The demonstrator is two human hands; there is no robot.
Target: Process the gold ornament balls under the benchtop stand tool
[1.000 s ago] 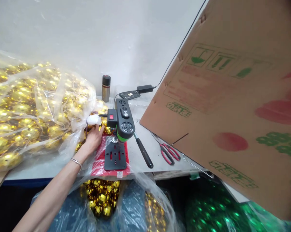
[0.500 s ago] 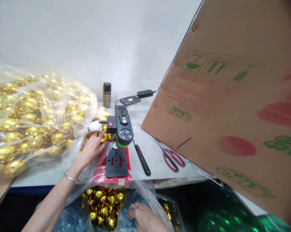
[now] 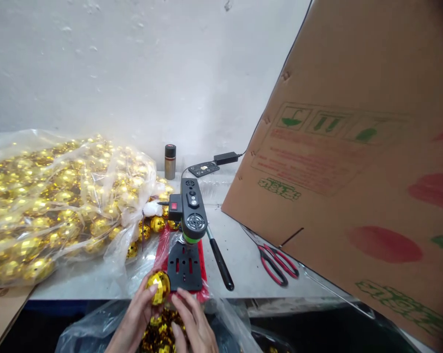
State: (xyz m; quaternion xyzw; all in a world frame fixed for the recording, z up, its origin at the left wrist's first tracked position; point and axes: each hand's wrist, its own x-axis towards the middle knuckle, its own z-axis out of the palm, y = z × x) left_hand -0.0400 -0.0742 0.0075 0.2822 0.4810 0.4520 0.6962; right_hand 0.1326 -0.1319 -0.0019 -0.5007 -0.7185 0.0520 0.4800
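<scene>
So the gold mirrored ball (image 3: 158, 288) is just in front of the black slotted plate (image 3: 185, 269), grasped in the curled fingers of the left hand (image 3: 138, 304). Right hand (image 3: 192, 318) is right beside it, fingers loosely bent, can't tell if they're touching the ball. More gold balls (image 3: 160, 333) sit below the plate, and the red-handled scissors (image 3: 278, 264) lie to its right.

A scuffed pale wall (image 3: 133, 73) stands behind a light work table (image 3: 236, 260)
</scene>
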